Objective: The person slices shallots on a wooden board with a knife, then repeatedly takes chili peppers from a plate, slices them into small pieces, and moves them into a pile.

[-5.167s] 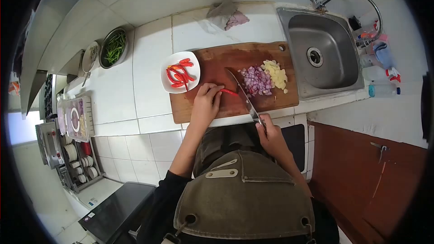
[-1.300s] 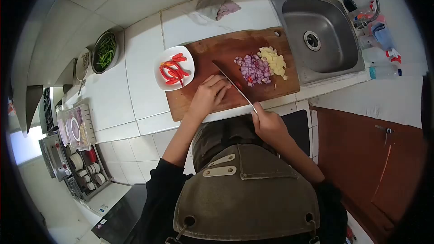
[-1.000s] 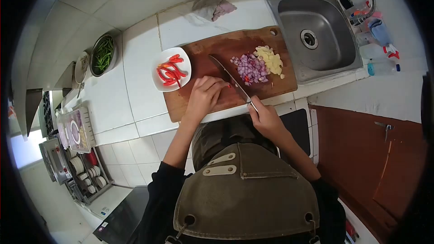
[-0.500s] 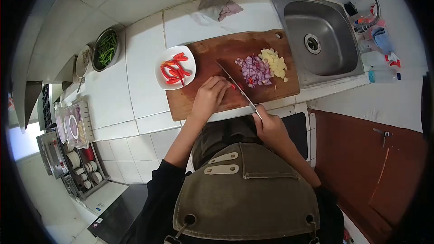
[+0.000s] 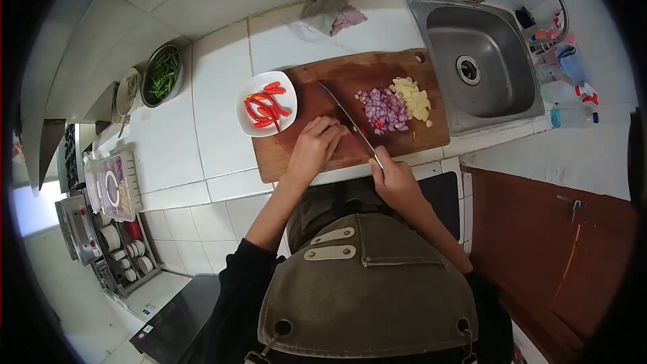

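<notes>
A wooden cutting board point(image 5: 323, 74) lies on the white tiled counter. My left hand point(image 5: 315, 147) presses down on the board with curled fingers, apparently over a red chilli that is almost hidden. My right hand point(image 5: 391, 178) grips the handle of a long knife point(image 5: 347, 121), whose blade lies right beside my left fingertips. On the board to the right sit a pile of chopped purple shallot point(image 5: 385, 109) with a few red bits and a pile of chopped pale garlic point(image 5: 412, 96). A white plate point(image 5: 251, 123) of red chillies point(image 5: 266, 103) overlaps the board's left end.
A steel sink point(image 5: 502, 98) with a tap sits to the right, bottles and cloths beside it. A crumpled cloth point(image 5: 333, 15) lies behind the board. A metal bowl of green beans point(image 5: 164, 73) stands at far left. Shelves with dishes are lower left.
Since five seconds ago most of the chilli has been cut, and red bits now lie by the shallot pile. Over the last second the knife kept moving beside my left fingers.
</notes>
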`<state>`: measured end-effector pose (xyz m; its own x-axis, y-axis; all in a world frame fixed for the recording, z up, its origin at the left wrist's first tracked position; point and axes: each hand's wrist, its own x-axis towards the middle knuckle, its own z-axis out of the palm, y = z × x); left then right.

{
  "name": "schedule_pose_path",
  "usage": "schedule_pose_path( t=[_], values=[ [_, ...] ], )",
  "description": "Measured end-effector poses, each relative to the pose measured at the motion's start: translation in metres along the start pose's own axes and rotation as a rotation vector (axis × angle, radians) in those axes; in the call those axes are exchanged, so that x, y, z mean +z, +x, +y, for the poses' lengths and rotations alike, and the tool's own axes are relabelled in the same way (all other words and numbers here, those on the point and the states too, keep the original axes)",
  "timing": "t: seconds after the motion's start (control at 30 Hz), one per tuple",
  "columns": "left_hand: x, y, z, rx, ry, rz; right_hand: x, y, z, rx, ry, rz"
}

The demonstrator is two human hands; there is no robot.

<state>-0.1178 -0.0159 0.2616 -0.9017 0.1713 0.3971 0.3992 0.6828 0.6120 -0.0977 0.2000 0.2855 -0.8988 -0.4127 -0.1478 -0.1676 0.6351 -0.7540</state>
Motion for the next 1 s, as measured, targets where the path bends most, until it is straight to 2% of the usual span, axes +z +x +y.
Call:
schedule_pose_path(
  t=[0.07, 0.13, 0.33, 0.47, 0.57, 0.67, 0.73, 0.83, 1.0],
  values=[
    [0.002, -0.001, -0.001, 0.008, 0.024, 0.011, -0.004, -0.006, 0.003, -0.03, -0.002, 0.009],
    [0.004, -0.003, -0.001, 0.0, -0.004, 0.04, -0.013, -0.014, 0.0, -0.161, -0.092, 0.114],
    [0.003, -0.003, 0.0, -0.024, -0.018, 0.035, -0.019, -0.026, 0.0, -0.1, -0.121, 0.026],
    [0.003, -0.003, 0.0, -0.024, -0.013, 0.04, -0.016, -0.022, 0.001, -0.149, -0.149, 0.039],
    [0.002, -0.004, 0.001, -0.02, -0.022, 0.047, -0.009, -0.016, 0.0, -0.081, -0.115, -0.023],
    [0.003, -0.004, -0.001, -0.022, -0.009, 0.049, 0.0, -0.002, -0.005, -0.125, -0.135, 0.06],
    [0.001, -0.004, 0.001, -0.013, -0.014, 0.046, -0.004, 0.002, -0.01, -0.006, -0.023, -0.016],
    [0.005, -0.007, -0.001, -0.015, 0.017, 0.055, -0.007, 0.004, -0.004, -0.003, 0.072, -0.046],
    [0.004, -0.008, 0.0, -0.016, 0.019, 0.063, -0.019, -0.005, -0.011, 0.014, 0.057, -0.025]
  ],
)
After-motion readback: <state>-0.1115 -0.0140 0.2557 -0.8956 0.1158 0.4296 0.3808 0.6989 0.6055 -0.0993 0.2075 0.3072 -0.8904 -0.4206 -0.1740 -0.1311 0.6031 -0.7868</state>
